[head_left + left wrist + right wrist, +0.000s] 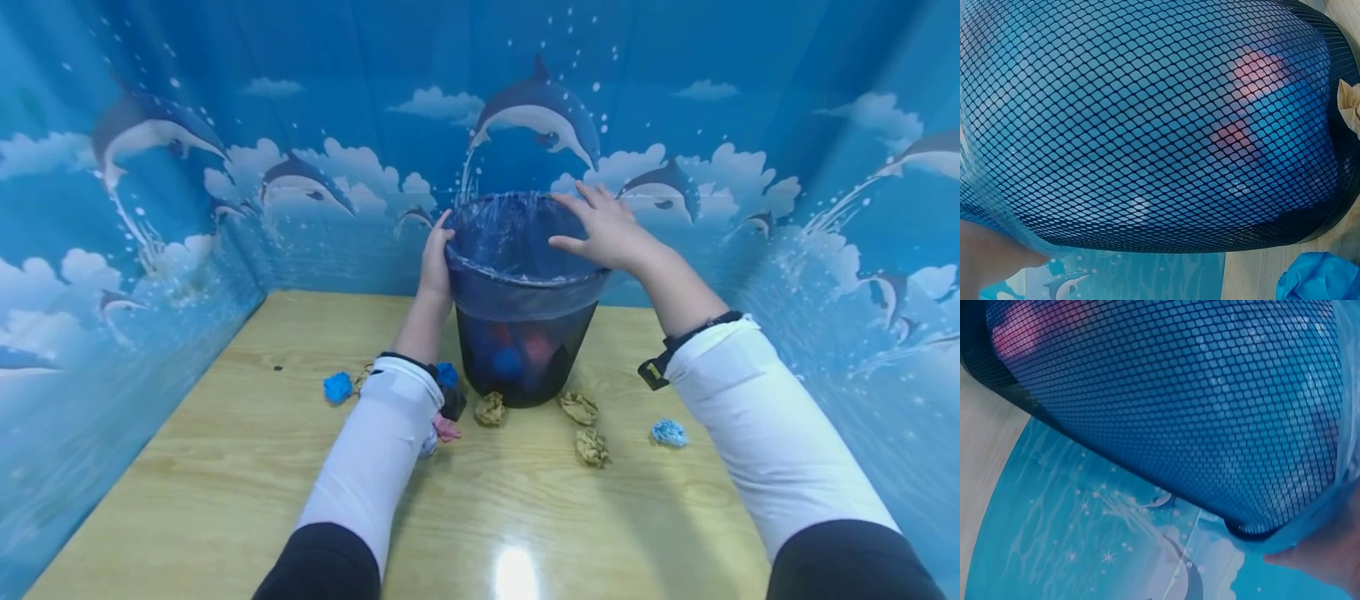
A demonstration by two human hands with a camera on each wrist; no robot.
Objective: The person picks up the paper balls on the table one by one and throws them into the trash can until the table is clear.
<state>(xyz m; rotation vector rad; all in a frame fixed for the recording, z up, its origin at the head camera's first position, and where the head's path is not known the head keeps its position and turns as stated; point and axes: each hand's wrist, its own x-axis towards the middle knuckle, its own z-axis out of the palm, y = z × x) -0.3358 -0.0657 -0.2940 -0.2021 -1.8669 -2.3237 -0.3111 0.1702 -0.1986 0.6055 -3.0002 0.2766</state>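
Two hands work the rim of a black mesh bin (525, 350) lined with a blue bag (517, 242): the left hand (437, 262) curls round the near-left edge of the rim, gripping the bag's folded cuff, while the right hand (607, 229) rests across the far-right edge with fingers spread and fairly straight, pressing the plastic down rather than pinching it. The bin stands upright directly beneath both hands, at the back middle of the table (225, 492), with red and blue lumps showing through its mesh. To seat the liner well, the left hand would best steady the rim while the right smooths the cuff evenly round it, keeping the pull gentle so the thin film neither tears nor tips the bin. Below the grip, crumpled balls ring the base: brown paper (491, 408) just beside it, more brown wads (591, 446) toward the right sleeve, a blue wad (337, 387) left of the left wrist. Dolphin-print panels (150, 133) enclose the glossy wooden top on three sides.
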